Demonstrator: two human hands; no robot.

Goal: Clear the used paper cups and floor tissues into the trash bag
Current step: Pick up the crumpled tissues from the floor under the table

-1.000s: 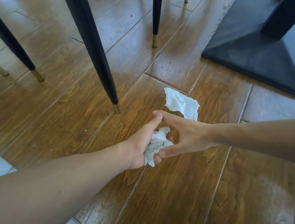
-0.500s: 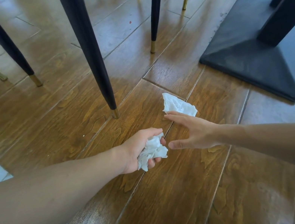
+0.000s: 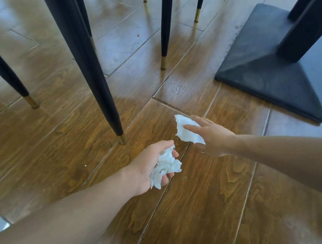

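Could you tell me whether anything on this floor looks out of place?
Yes: a white tissue lies on the wooden floor under the right hand. The left hand holds a crumpled wad.

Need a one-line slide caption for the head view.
Left hand grips a crumpled tissue while the open right hand reaches onto a second tissue on the wood floor.

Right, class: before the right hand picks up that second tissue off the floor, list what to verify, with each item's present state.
1. Left hand grip on crumpled tissue: ok, fingers closed round it.
2. Right hand free: ok, fingers spread.
3. Right hand over floor tissue: ok.
4. Tissue pinched yet: not ok.
5. Nearest chair leg clear of the reach: ok.
6. Trash bag within reach: cannot tell, not in view.
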